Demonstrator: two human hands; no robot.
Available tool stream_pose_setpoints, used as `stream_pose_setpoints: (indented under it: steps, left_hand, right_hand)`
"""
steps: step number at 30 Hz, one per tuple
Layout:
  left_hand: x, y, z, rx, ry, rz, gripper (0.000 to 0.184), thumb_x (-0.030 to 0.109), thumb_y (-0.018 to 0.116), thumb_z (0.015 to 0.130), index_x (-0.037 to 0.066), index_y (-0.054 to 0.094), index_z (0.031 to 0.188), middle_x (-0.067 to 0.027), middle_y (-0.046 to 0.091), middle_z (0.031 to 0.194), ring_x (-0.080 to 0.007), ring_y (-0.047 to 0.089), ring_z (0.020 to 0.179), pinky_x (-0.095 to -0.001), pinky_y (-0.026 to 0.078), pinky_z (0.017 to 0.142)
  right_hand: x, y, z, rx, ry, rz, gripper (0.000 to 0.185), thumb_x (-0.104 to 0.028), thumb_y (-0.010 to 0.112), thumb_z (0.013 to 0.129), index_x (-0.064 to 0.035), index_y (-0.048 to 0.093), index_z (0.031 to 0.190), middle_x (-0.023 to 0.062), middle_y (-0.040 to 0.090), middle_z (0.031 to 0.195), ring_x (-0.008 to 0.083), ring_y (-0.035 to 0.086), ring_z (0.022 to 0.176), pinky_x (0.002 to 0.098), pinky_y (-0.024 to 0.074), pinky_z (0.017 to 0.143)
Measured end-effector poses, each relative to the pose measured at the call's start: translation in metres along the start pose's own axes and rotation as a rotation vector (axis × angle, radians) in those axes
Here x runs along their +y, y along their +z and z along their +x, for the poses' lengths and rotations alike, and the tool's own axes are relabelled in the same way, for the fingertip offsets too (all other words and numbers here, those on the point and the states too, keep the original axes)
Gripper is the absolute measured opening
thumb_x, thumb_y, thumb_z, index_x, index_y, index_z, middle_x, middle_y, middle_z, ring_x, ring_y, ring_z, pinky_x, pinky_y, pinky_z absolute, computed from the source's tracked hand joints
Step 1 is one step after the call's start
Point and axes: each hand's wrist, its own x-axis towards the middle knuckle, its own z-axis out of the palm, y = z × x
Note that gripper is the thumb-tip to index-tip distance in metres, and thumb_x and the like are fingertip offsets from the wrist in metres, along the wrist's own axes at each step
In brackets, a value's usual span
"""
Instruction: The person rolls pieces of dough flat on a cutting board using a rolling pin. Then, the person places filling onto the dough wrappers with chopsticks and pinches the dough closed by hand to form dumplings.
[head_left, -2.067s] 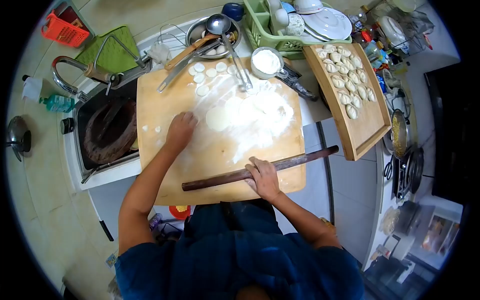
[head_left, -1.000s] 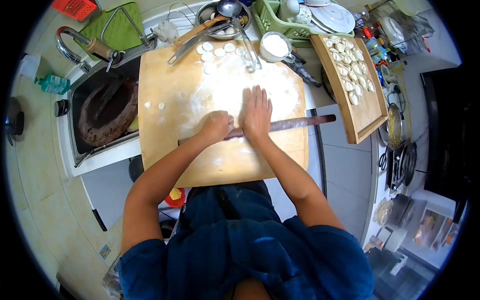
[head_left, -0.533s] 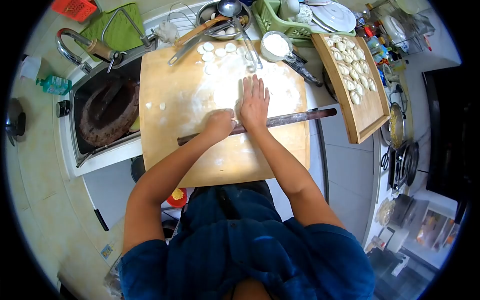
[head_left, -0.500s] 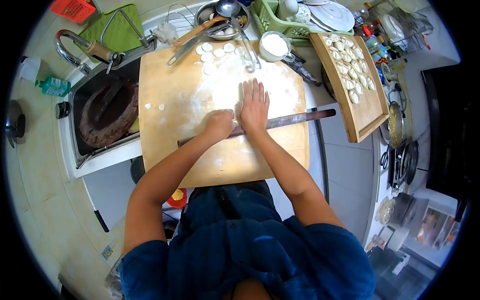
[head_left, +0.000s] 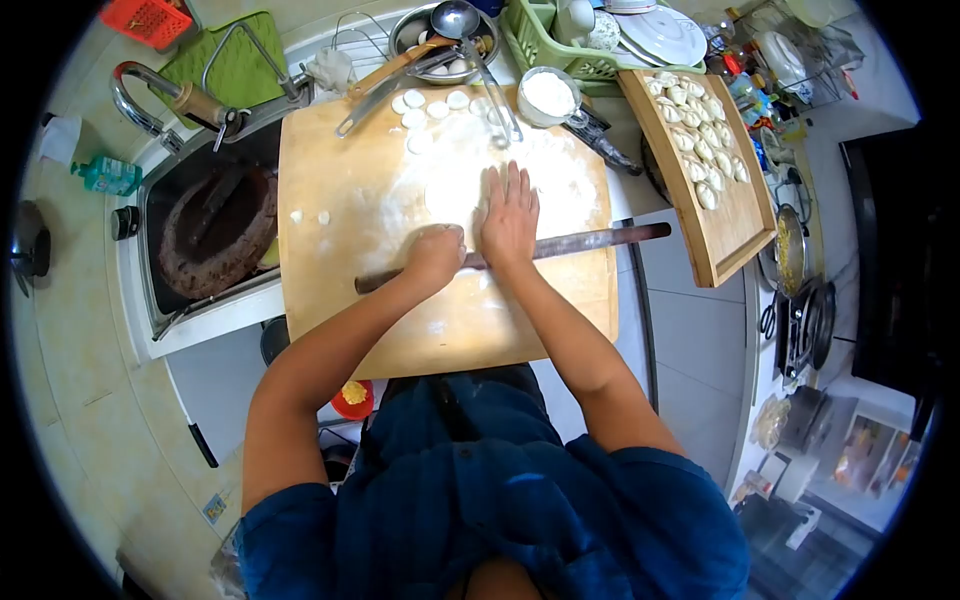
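The pin lies under both hands on the board, slanting away rightward, neither hand clearly nearer, the left hand curled, its hold impossible to tell, the right hand flat, fingers slightly spread; the soap's label is unreadable

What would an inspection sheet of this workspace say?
Surface: wooden board, bare wood at left, floury at centre.
Job's things: rolling pin slanting past the board's right edge; small dough rounds near the far edge; tray bearing dumplings.
Clutter: ladle over a metal bowl; flour bowl beside dark-handled tool.
Grippers: human hands; left hand curled by the pin, right hand flat, fingers forward. Left's grip unclear.
Cables: none certain.
Surroundings: sink left, green dish rack ahead, bottles right.
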Motion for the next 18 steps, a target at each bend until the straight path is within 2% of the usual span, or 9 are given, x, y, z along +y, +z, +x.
stream_pose_setpoints:
  steps: [1, 2, 5, 6, 9, 11, 13, 16, 18]
  left_hand:
    - [-0.002, 0.002, 0.004, -0.077, -0.002, 0.052, 0.016, 0.008, 0.064, 0.078, 0.001, 0.064, 0.093, -0.0199, 0.067, 0.088, -0.0387, 0.064, 0.086, -0.0476, 0.050, 0.081]
    - [-0.005, 0.003, 0.000, -0.015, 0.039, 0.017, 0.015, 0.010, 0.066, 0.079, 0.001, 0.064, 0.091, -0.0203, 0.067, 0.086, -0.0393, 0.064, 0.083, -0.0472, 0.050, 0.078]
    - [-0.013, 0.007, -0.011, 0.160, -0.166, -0.105, 0.011, 0.010, 0.067, 0.079, 0.001, 0.064, 0.086, -0.0202, 0.066, 0.085, -0.0393, 0.064, 0.081, -0.0459, 0.049, 0.074]
    - [-0.012, 0.001, -0.017, 0.101, -0.267, -0.248, 0.011, 0.009, 0.066, 0.079, 0.001, 0.063, 0.086, -0.0203, 0.065, 0.085, -0.0385, 0.063, 0.079, -0.0451, 0.049, 0.072]
    - [-0.011, 0.006, -0.034, 0.014, -0.141, -0.354, 0.012, 0.009, 0.064, 0.079, 0.001, 0.063, 0.087, -0.0205, 0.065, 0.086, -0.0374, 0.062, 0.079, -0.0442, 0.049, 0.073]
    - [0.002, 0.008, -0.024, 0.064, -0.147, -0.285, 0.015, 0.010, 0.062, 0.079, 0.002, 0.066, 0.090, -0.0210, 0.067, 0.092, -0.0371, 0.065, 0.086, -0.0451, 0.051, 0.080]
    - [0.000, 0.010, 0.001, -0.014, -0.118, -0.124, 0.013, 0.012, 0.063, 0.081, 0.003, 0.068, 0.090, -0.0206, 0.068, 0.090, -0.0370, 0.066, 0.088, -0.0466, 0.051, 0.081]
    - [-0.007, -0.003, 0.012, -0.134, -0.089, -0.087, 0.012, 0.014, 0.064, 0.083, 0.004, 0.069, 0.088, -0.0197, 0.069, 0.085, -0.0369, 0.066, 0.087, -0.0462, 0.051, 0.080]
    - [-0.016, 0.002, 0.007, -0.010, -0.156, -0.106, 0.014, 0.013, 0.066, 0.083, 0.004, 0.068, 0.094, -0.0195, 0.069, 0.088, -0.0359, 0.066, 0.086, -0.0429, 0.052, 0.079]
  right_hand:
    - [0.002, -0.003, -0.016, -0.028, -0.007, -0.006, 0.056, -0.015, 0.055, 0.086, -0.0089, 0.047, 0.141, 0.0222, 0.037, 0.150, 0.0388, 0.032, 0.140, 0.0537, 0.0254, 0.113]
    - [0.006, -0.007, -0.044, -0.058, -0.018, -0.013, 0.055, -0.015, 0.055, 0.086, -0.0088, 0.048, 0.140, 0.0224, 0.039, 0.149, 0.0391, 0.033, 0.139, 0.0538, 0.0260, 0.113]
    - [0.015, -0.023, -0.120, -0.105, -0.010, 0.039, 0.050, -0.011, 0.056, 0.084, -0.0092, 0.056, 0.134, 0.0206, 0.048, 0.142, 0.0393, 0.040, 0.134, 0.0545, 0.0285, 0.107]
    - [0.013, -0.023, -0.117, -0.081, -0.010, 0.024, 0.050, -0.011, 0.056, 0.084, -0.0089, 0.055, 0.134, 0.0202, 0.048, 0.143, 0.0394, 0.040, 0.134, 0.0545, 0.0285, 0.107]
    - [0.004, -0.014, -0.074, -0.014, 0.012, 0.028, 0.051, -0.012, 0.055, 0.084, -0.0075, 0.054, 0.135, 0.0198, 0.046, 0.144, 0.0398, 0.040, 0.134, 0.0543, 0.0286, 0.109]
    - [0.001, -0.003, -0.028, 0.007, 0.032, 0.022, 0.057, -0.013, 0.054, 0.085, -0.0086, 0.047, 0.141, 0.0209, 0.039, 0.148, 0.0411, 0.036, 0.136, 0.0533, 0.0282, 0.111]
    - [-0.002, 0.006, 0.000, 0.019, 0.035, -0.006, 0.059, -0.012, 0.054, 0.085, -0.0091, 0.044, 0.142, 0.0230, 0.037, 0.149, 0.0414, 0.035, 0.137, 0.0529, 0.0276, 0.111]
    - [0.001, -0.004, -0.038, -0.075, -0.026, -0.032, 0.056, -0.011, 0.054, 0.085, -0.0090, 0.047, 0.141, 0.0239, 0.039, 0.148, 0.0413, 0.035, 0.137, 0.0530, 0.0274, 0.111]
    - [0.009, -0.017, -0.092, -0.101, -0.020, 0.038, 0.053, -0.011, 0.053, 0.086, -0.0101, 0.050, 0.139, 0.0224, 0.043, 0.146, 0.0419, 0.038, 0.135, 0.0562, 0.0292, 0.108]
